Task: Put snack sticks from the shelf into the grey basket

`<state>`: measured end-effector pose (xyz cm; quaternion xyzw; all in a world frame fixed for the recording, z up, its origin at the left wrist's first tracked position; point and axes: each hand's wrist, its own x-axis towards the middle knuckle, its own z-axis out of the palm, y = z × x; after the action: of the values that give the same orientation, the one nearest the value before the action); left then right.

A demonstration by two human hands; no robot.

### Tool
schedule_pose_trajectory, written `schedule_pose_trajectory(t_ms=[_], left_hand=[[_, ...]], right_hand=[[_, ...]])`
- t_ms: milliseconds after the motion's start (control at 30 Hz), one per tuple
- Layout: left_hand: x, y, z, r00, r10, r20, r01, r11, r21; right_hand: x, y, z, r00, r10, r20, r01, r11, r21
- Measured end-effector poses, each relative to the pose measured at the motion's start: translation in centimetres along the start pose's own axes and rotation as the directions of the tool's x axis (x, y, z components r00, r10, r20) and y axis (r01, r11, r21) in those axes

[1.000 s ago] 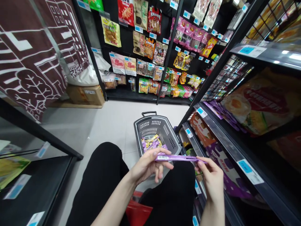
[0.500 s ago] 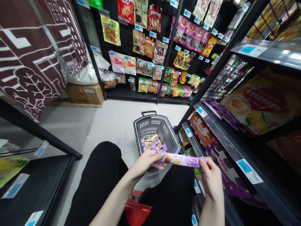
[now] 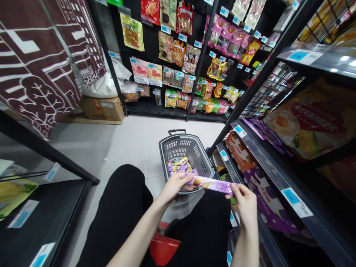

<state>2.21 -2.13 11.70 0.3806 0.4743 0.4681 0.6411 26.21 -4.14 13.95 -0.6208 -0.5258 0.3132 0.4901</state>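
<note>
A long, thin purple snack packet (image 3: 209, 184) with a picture of brown and cream food on it is stretched level between my hands. My left hand (image 3: 179, 184) pinches its left end, thumb on top. At the other end, the thumb and fingers of my right hand (image 3: 243, 198) close on the wrapper. Just beyond the packet, a grey plastic shopping basket (image 3: 204, 157) stands on the floor. Several yellow and purple stick packets (image 3: 180, 165) lie in a loose heap inside it. Part of the basket's near side is hidden by my left hand and the packet.
Shelving (image 3: 267, 168) with price tags, boxes and bags runs close along my right. A rack of hanging snack bags (image 3: 178, 52) stands ahead. On the left are a dark shelf (image 3: 41, 207), a cardboard box (image 3: 104, 109) and a brown printed cloth (image 3: 36, 55). Something red (image 3: 164, 246) shows between my knees.
My right hand has moved a little left and up with its end of the packet. Both hands keep hold of it. The view has shifted slightly.
</note>
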Motion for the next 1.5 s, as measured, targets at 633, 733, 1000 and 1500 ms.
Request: schedule_pose_trajectory(t_ms=[633,733,1000,1500], left_hand=[[1.2,0.2,-4.6,0.988,0.134,-0.083,-0.084,0.894,0.440],[1.0,0.5,-4.1,0.987,0.146,-0.063,-0.094,0.855,0.511],[0.3,1.3,-2.5,0.982,0.185,0.027,-0.168,0.807,0.567],[-1.4,2.5,-0.9,0.967,0.244,0.072,-0.254,0.904,0.345]], right_hand=[[13.4,-0.2,-0.7,0.912,-0.344,-0.225,0.129,0.758,-0.640],[20.0,-3.8,-5.6,0.868,-0.432,-0.244,0.074,0.600,-0.796],[27.8,-3.6,-6.7,0.952,-0.303,0.044,0.201,0.511,-0.835],[15.6,-5.6,-5.3,0.963,-0.251,0.096,0.261,0.957,-0.124]])
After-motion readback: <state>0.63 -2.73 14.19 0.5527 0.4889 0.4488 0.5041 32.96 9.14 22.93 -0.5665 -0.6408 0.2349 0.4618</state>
